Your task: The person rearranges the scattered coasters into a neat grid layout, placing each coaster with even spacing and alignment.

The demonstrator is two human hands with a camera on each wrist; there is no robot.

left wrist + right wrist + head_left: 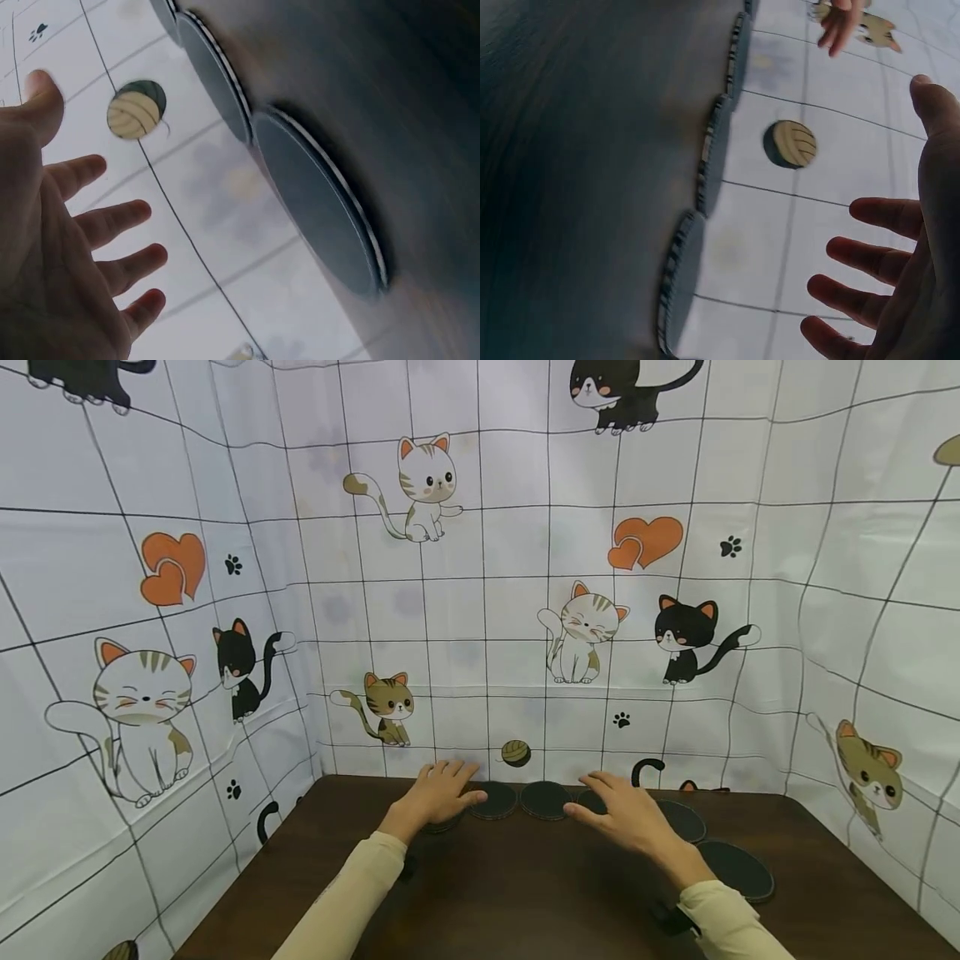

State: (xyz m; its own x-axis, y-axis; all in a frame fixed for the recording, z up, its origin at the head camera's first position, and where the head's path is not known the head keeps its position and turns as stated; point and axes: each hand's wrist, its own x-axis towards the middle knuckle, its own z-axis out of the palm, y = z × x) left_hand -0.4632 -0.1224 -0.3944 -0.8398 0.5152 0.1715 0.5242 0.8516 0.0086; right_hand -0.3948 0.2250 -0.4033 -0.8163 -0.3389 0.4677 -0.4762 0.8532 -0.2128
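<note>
Several round, flat, dark green discs, like coasters with a pale stitched rim, lie in an arc along the back of the brown table [525,893]. My left hand [437,795] hovers over the left end of the arc, partly covering one disc [442,825]. To its right are two discs, a left one [495,800] and a right one [545,800]. My right hand [626,814], fingers spread, hangs above another disc [591,800] and hides part of it. Both hands look empty; in the wrist views the left palm [52,255] and right palm [922,285] hold nothing.
More discs, one nearer the back [681,820] and one closer to me [735,868], lie right of my right hand. A white sheet [517,543] printed with cats, hearts and paw marks hangs behind the table and on both sides.
</note>
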